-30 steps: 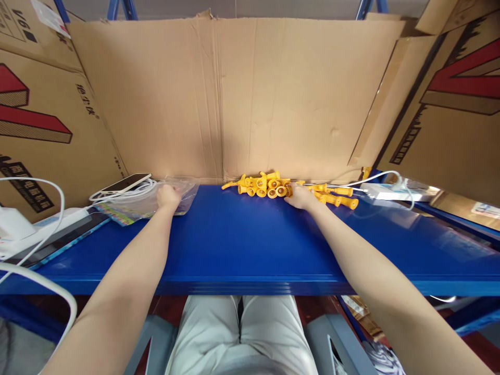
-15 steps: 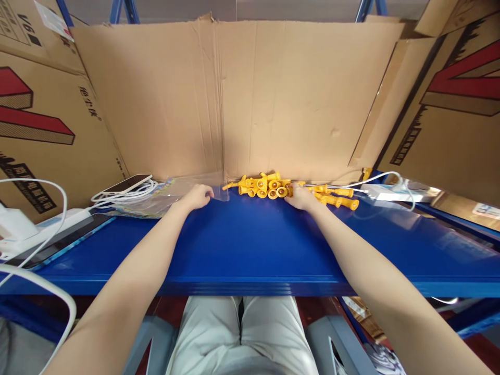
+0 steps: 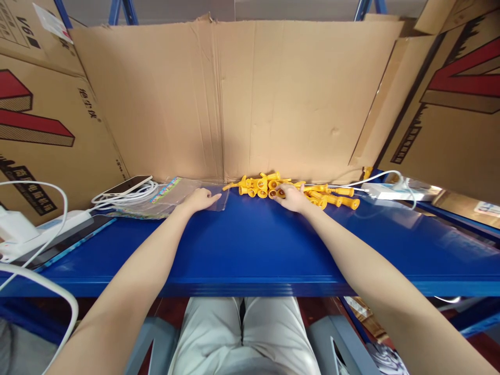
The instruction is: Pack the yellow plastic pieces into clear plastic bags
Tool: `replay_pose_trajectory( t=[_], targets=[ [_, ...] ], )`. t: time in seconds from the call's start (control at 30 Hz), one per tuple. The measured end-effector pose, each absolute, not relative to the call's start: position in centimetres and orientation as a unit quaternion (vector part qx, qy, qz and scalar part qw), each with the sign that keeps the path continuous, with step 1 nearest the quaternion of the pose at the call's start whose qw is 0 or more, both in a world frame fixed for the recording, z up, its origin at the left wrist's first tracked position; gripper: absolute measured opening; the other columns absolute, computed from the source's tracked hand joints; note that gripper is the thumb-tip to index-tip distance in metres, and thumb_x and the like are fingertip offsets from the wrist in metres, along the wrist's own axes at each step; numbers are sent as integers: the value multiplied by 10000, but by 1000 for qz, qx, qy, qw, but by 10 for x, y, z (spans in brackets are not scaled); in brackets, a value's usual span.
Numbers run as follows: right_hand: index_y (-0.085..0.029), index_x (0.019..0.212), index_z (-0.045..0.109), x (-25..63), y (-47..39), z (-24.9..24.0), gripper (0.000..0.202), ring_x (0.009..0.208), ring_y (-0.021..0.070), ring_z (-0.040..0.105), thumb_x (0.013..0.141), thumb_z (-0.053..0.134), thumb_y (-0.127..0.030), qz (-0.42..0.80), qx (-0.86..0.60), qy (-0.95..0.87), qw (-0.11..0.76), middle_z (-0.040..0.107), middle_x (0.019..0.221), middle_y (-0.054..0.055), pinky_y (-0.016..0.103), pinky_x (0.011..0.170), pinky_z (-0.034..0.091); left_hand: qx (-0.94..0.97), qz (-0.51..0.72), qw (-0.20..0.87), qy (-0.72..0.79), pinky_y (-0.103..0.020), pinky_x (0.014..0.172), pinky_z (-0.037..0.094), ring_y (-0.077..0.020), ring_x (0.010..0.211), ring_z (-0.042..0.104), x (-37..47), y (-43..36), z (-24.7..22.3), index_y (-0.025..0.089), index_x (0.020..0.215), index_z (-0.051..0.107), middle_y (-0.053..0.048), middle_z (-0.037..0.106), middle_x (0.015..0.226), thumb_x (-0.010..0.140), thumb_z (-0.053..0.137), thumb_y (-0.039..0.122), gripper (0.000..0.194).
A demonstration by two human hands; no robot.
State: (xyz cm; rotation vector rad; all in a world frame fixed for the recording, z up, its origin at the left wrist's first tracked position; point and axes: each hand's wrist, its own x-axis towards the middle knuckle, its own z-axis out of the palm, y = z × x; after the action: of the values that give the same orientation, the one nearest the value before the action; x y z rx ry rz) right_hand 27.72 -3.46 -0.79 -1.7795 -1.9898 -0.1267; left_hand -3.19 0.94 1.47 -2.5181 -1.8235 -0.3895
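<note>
My left hand [image 3: 200, 199] rests on a clear plastic bag [image 3: 217, 203], its thumb stretched out to the right and the other fingers partly hidden. More flat clear bags [image 3: 156, 206] with a coloured strip lie under and to the left of it. My right hand [image 3: 292, 198] reaches over a heap of yellow plastic toy horns [image 3: 252, 191] with flared, cup-like ends. Its fingers are apart and touch horns in the middle of the heap; no horn is lifted. More of the yellow horns [image 3: 339, 201] lie to the right of my wrist.
The blue shelf [image 3: 250, 250] has a cardboard sheet [image 3: 304, 99] standing at its back and printed boxes at both sides. At the left lie a phone [image 3: 127, 185], a white cable [image 3: 113, 198], a power strip [image 3: 58, 237] and a dark tablet [image 3: 74, 238]. Another power strip [image 3: 398, 192] sits at the right.
My right hand has moved left and slightly nearer over the horns. My left hand has shifted slightly right and its thumb has straightened; the bag lies flatter and reaches nearer to me.
</note>
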Motion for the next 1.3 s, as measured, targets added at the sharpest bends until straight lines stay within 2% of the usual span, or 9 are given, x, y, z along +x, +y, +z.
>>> replay_pose_trajectory(
  t=[0.17, 0.27, 0.33, 0.43, 0.6, 0.83, 1.03, 1.17, 1.3],
  targets=[
    [-129, 1089, 534, 270, -37, -4, 306, 1141, 314, 482, 841, 497, -305, -139, -688, -689, 178, 565, 1174, 175, 600, 1044, 186, -779, -113, 69, -613, -323, 670, 452, -290, 880, 631, -17, 6, 8, 169, 805, 653, -129, 676, 909, 733, 433, 672, 553],
    [-91, 1118, 521, 265, -39, -2, 375, 1149, 325, 456, 841, 498, -344, -177, -705, -671, 148, 541, 1175, 202, 536, 1020, 265, -778, -94, 79, -616, -347, 713, 472, -306, 949, 619, -11, 5, 5, 158, 902, 654, -140, 652, 1029, 737, 478, 596, 501],
    [-81, 1131, 516, 262, -40, -1, 372, 1142, 322, 448, 845, 481, -316, -188, -708, -668, 132, 532, 1176, 206, 510, 1001, 291, -778, -85, 81, -617, -353, 731, 481, -300, 964, 616, -11, 5, 4, 157, 936, 650, -139, 637, 1074, 759, 472, 531, 451],
    [-76, 1131, 523, 259, -42, 1, 342, 1129, 315, 445, 849, 435, -249, -199, -709, -666, 114, 524, 1173, 210, 491, 980, 304, -779, -77, 85, -616, -353, 755, 488, -286, 982, 613, -11, 7, 3, 169, 956, 646, -128, 625, 1107, 772, 467, 450, 380],
    [-54, 1131, 527, 256, -45, 3, 354, 1115, 318, 456, 842, 412, -223, -203, -722, -653, 105, 524, 1154, 220, 478, 962, 309, -777, -78, 92, -617, -361, 768, 492, -281, 994, 608, -11, 7, 2, 173, 956, 641, -119, 619, 1122, 775, 448, 364, 326],
    [-51, 1115, 519, 254, -43, 3, 343, 1056, 330, 528, 814, 416, -179, -192, -737, -638, 114, 569, 1112, 224, 519, 993, 256, -780, -91, 98, -612, -348, 757, 489, -273, 975, 613, -10, 6, 0, 169, 934, 641, -122, 627, 1091, 756, 450, 276, 282],
    [-90, 1064, 512, 270, -35, 3, 316, 936, 317, 577, 756, 464, -143, -146, -740, -625, 203, 570, 1056, 218, 451, 873, 387, -780, -127, 84, -606, -339, 718, 483, -277, 936, 618, -13, 8, 0, 176, 855, 642, -124, 650, 1012, 728, 481, 240, 215],
    [-123, 1024, 517, 285, -28, 0, 291, 888, 291, 565, 741, 452, -142, -119, -712, -616, 316, 562, 1044, 183, 419, 822, 416, -780, -138, 77, -605, -318, 696, 471, -258, 914, 619, -13, 8, 2, 185, 825, 623, -107, 657, 970, 726, 481, 239, 181],
    [-150, 1017, 505, 292, -28, 3, 291, 935, 282, 530, 736, 431, -148, -116, -671, -595, 426, 557, 1035, 158, 418, 836, 414, -792, -132, 77, -591, -311, 666, 454, -245, 886, 618, -13, 8, 4, 190, 771, 591, -99, 653, 940, 728, 469, 248, 141]
  ],
)
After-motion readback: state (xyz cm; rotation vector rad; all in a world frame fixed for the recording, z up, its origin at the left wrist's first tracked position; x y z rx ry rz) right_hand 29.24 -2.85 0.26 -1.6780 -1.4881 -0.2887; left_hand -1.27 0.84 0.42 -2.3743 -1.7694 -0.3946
